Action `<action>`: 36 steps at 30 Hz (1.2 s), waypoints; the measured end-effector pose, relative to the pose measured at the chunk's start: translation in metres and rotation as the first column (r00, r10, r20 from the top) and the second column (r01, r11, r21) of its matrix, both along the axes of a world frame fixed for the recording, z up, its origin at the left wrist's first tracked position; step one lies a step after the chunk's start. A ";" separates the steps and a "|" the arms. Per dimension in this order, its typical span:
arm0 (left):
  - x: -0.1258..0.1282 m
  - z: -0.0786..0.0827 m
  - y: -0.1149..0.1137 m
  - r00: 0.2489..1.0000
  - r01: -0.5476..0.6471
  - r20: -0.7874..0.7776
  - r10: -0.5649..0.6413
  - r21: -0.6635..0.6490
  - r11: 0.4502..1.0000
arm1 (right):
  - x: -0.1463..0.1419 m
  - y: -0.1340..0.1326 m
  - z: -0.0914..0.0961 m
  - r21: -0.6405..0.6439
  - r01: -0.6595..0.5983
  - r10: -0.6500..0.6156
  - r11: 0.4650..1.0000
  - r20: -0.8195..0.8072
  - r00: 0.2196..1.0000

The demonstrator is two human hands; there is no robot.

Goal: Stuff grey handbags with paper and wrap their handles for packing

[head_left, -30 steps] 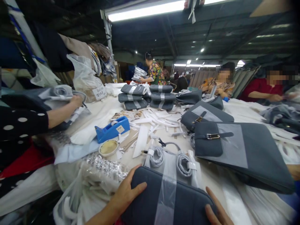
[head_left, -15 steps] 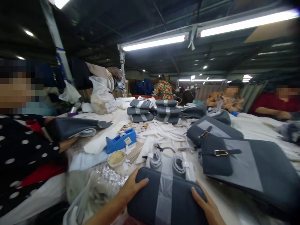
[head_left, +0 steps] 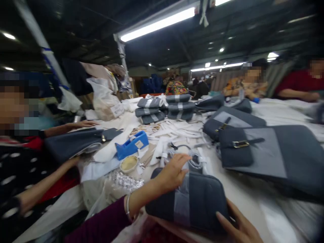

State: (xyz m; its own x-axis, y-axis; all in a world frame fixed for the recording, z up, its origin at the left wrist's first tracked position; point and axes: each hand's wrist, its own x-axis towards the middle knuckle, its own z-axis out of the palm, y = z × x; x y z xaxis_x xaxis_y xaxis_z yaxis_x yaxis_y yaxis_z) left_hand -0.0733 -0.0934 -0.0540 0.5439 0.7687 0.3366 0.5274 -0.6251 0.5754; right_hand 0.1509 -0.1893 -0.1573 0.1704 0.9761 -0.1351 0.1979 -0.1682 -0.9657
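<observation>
A dark grey padded pouch (head_left: 199, 202) with a lighter grey band across its middle lies at the near table edge. My left hand (head_left: 172, 172) reaches over the pouch's far left corner, fingers stretched towards the coiled grey straps (head_left: 193, 162) just beyond it. My right hand (head_left: 238, 224) grips the pouch's near right corner, fingers wrapped under its edge. The picture is blurred by motion.
A blue tape dispenser (head_left: 131, 145) and a small round dish (head_left: 128, 163) sit left of the straps. Large grey bags (head_left: 265, 152) lie on the right. Folded pouches (head_left: 164, 108) are stacked at the back. A person in a dotted sleeve (head_left: 30, 168) holds a bag (head_left: 76, 143) at left.
My left hand lifted off the pouch's left edge and moved forward over its far corner towards the straps. My right hand slid down to the near right corner. The view swung left.
</observation>
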 end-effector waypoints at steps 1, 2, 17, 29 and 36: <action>0.015 0.001 0.010 0.996 0.081 -0.032 -0.080 0.007 0.997 | -0.001 -0.006 -0.001 0.001 -0.009 0.009 1.000 -0.002 1.000; 0.030 0.001 0.019 0.986 0.156 -0.064 -0.155 0.007 0.988 | -0.002 -0.012 -0.002 0.006 -0.012 0.012 1.000 -0.005 1.000; 0.120 -0.023 0.083 0.633 0.610 -0.609 -0.479 0.011 0.792 | 0.001 0.018 0.014 -0.153 0.098 -0.170 0.983 -0.577 0.799; 0.134 -0.022 0.091 0.559 0.643 -0.637 -0.531 -0.071 0.762 | 0.016 0.051 0.029 -0.174 0.017 -0.120 0.985 -0.598 0.793; 0.127 -0.026 0.085 0.639 0.614 -0.626 -0.447 0.065 0.786 | 0.003 0.062 0.023 -0.041 0.100 -0.107 0.994 -0.509 0.854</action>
State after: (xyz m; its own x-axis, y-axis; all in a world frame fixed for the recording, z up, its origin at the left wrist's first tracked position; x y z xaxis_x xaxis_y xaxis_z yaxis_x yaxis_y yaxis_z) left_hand 0.0538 -0.0086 -0.0801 0.9756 0.2177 -0.0293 0.2193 -0.9727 0.0760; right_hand 0.1540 -0.1271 -0.1344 0.1742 0.9542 -0.2433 -0.3408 -0.1734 -0.9240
